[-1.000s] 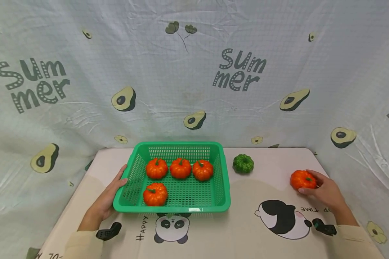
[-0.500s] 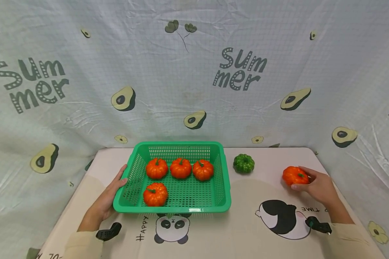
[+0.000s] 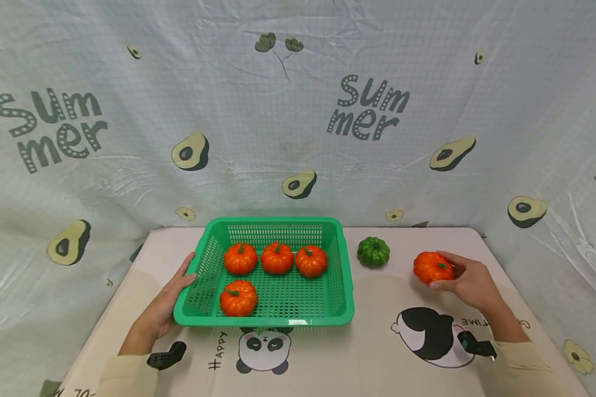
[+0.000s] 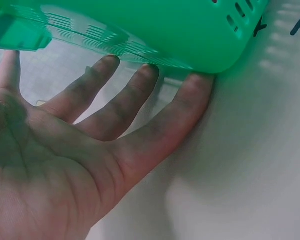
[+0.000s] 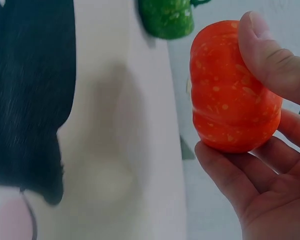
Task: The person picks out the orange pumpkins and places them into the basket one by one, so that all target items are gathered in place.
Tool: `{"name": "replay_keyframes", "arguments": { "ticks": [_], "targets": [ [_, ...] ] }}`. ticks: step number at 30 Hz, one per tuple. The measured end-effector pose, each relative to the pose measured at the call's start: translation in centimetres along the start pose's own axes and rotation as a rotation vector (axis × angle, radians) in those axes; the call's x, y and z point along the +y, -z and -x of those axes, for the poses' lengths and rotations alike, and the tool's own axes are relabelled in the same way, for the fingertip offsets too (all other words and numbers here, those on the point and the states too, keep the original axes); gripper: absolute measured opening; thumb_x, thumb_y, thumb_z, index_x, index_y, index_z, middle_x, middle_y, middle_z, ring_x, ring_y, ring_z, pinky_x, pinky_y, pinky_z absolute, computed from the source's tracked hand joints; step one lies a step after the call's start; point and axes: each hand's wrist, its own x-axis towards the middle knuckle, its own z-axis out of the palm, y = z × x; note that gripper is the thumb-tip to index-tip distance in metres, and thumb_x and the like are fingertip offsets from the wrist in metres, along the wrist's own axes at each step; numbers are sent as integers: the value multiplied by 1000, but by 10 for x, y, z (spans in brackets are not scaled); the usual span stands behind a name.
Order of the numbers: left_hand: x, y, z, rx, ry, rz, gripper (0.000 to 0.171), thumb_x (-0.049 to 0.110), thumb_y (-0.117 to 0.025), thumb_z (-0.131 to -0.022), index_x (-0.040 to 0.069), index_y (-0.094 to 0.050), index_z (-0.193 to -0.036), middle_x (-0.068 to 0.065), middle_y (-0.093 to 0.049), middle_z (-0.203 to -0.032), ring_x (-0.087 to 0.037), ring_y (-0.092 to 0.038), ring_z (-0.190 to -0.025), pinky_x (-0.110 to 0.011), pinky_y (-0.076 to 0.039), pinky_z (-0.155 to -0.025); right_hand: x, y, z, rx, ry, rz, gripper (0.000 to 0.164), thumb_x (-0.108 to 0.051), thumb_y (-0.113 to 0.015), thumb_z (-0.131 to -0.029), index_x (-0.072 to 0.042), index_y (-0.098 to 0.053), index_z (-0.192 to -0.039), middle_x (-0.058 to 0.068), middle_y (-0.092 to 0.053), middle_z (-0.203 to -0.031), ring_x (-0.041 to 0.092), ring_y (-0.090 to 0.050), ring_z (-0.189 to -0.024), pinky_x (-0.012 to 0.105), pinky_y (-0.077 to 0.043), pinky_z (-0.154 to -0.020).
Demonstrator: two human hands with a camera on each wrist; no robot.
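Observation:
My right hand (image 3: pixel 469 281) grips an orange toy pumpkin (image 3: pixel 429 267), thumb on one side and fingers round the other. The right wrist view shows the pumpkin (image 5: pixel 230 95) held over the table, its speckled skin bare between thumb and fingertips. At the left end of a green plastic basket (image 3: pixel 313 321), my left hand (image 3: pixel 166 300) rests with fingers spread against the outside. Its straight fingertips touch the basket wall (image 4: pixel 155 30) in the left wrist view. Inside the basket sit several orange pumpkins (image 3: pixel 238 298), most in a row along the back.
A green pumpkin (image 3: pixel 373 252) stands on the table between the basket and my right hand. The pale table cover (image 3: pixel 377 353) carries panda drawings. Behind the table hangs a white curtain (image 3: pixel 248 138) printed with avocados and lettering.
My right hand has carried the orange pumpkin leftward, closer to the green one, and slightly away from me. My left hand and the basket have stayed where they were.

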Motion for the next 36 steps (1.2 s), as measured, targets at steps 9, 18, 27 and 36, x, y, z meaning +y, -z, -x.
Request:
{"name": "replay_keyframes", "arguments": {
  "ticks": [9, 18, 27, 36],
  "targets": [
    [-1, 0, 0, 11, 5, -10, 70, 44, -34, -112, 44, 11, -165, -12, 10, -177, -42, -17, -152, -38, -44, -104, -20, -7, -5, -12, 62, -32, 79, -23, -95, -75, 2, -62, -142, 30, -67, -132, 36, -67, -104, 17, -51, -77],
    [-1, 0, 0, -1, -7, -7, 69, 44, -33, -112, 44, 11, -165, -13, 10, -176, -42, -18, -152, -37, -44, -104, -39, -16, -7, -50, 92, -63, 78, -23, -96, -73, 1, -64, -140, 27, -68, -133, 33, -69, -103, 23, -57, -81],
    [-1, 1, 0, -2, -1, -12, 69, 45, -33, -112, 45, 11, -165, -12, 10, -176, -42, -18, -151, -36, -44, -103, -57, -22, -9, -96, 127, -94, 79, -22, -96, -72, 2, -63, -140, 27, -68, -134, 34, -71, -106, 21, -57, -83],
    [0, 0, -1, 4, 10, -4, 69, 44, -34, -112, 45, 10, -165, -11, 10, -177, -41, -18, -151, -33, -45, -101, -76, -31, -11, -144, 139, -110, 80, -22, -95, -74, 1, -61, -143, 26, -66, -137, 35, -69, -109, 40, -61, -91]
  ]
}}
